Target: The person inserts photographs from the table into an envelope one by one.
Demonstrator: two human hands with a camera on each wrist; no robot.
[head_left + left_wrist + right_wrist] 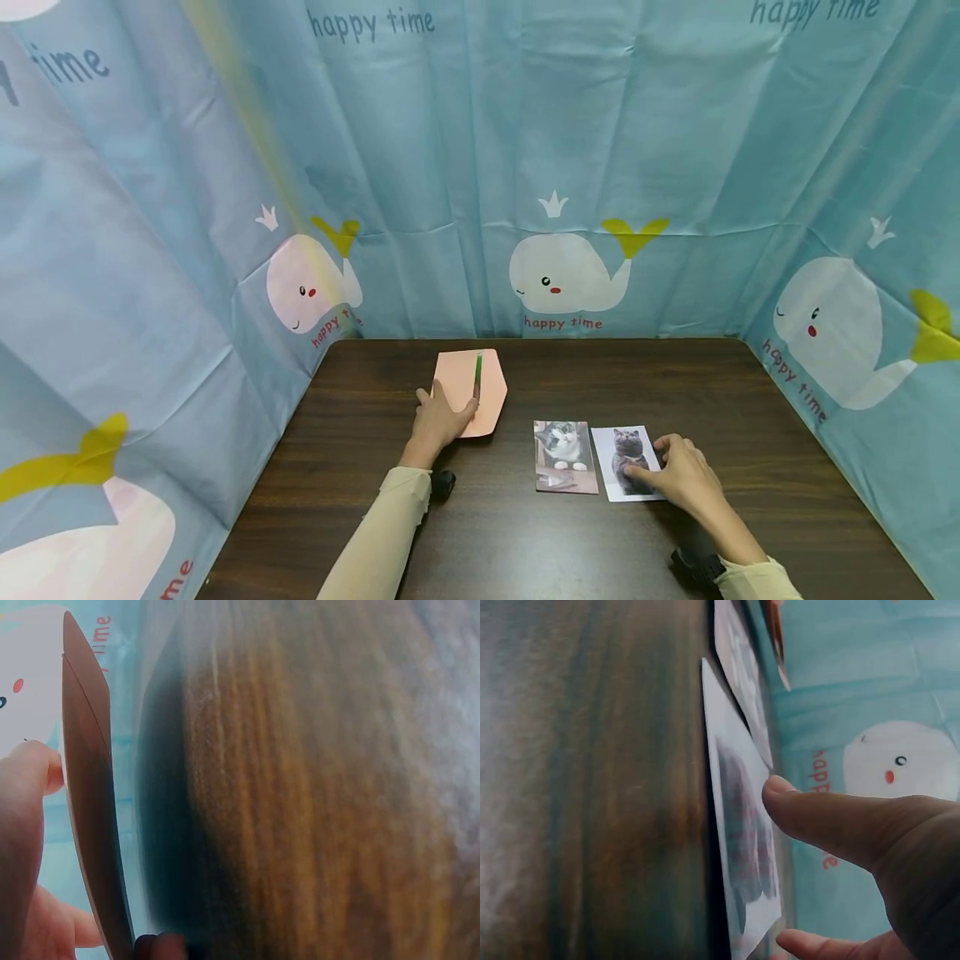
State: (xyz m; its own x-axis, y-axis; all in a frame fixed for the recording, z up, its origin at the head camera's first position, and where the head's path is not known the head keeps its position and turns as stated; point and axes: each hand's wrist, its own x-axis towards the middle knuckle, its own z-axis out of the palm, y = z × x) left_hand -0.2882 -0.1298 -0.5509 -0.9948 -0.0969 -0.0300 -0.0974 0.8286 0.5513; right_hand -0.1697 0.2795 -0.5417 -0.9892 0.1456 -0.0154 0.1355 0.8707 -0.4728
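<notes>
The left hand (pixel 441 419) pinches the pink envelope (pixel 491 396) in its fingers, leftward and beyond the grey-cat card (pixel 628 450) touching the right hand (pixel 684 475), whose grip I can't tell.

Pale pink envelope (pixel 453 373) is sitting toward the back left, pointed side facing right. Left hand (pixel 441 417) is gripping it by its near left part; left wrist view is showing a gap between it and the table. Narrow green-to-brown strip (pixel 477 375) is running lengthwise up its face; can't tell if printed or separate. Two cat cards are lying face up, nearer and to the right: grey-and-white cat card (pixel 566 457) on the left, dark grey cat card (pixel 628 446) with white background just beside it, slightly rotated. Right hand (pixel 686 479) is spanning the latter's right side, thumb reaching over its face.
</notes>
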